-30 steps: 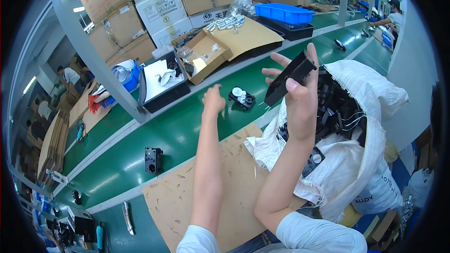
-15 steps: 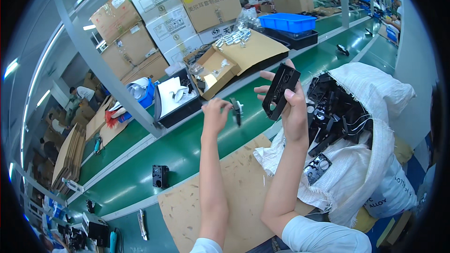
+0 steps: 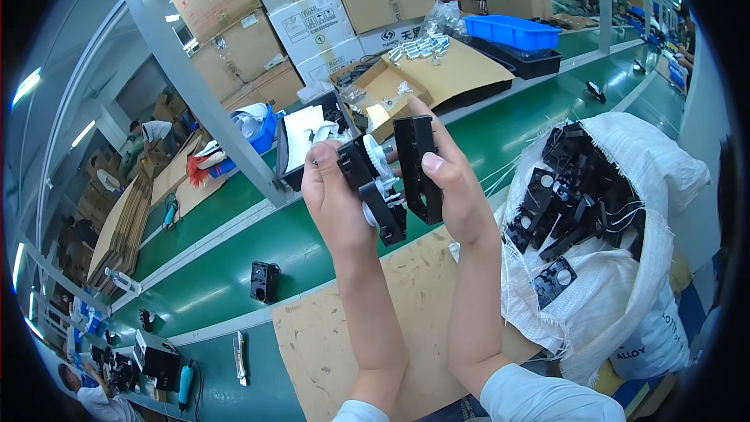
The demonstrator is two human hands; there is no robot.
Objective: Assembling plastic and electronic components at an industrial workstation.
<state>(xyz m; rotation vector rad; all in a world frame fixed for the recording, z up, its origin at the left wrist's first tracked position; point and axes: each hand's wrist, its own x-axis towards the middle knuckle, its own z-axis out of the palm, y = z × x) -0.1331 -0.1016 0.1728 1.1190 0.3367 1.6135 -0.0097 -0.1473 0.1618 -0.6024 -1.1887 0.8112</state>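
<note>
Your left hand (image 3: 334,202) pinches a geared unit (image 3: 383,215) in its fingers, your right hand (image 3: 462,205) a black housing (image 3: 416,162); they're apart, unjoined, a black block (image 3: 264,282) at eight o'clock.

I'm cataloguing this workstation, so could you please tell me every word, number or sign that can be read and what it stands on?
I'll give places, not wording.
Brown carton, top centre: dark printed line.
White cartons: dark print and handling symbols.
White sack, lower right: dark lettering, partly creased.
Brown carton, upper left: red print, too small to read.
Black geared part, black housing, both held: none visible.
</note>
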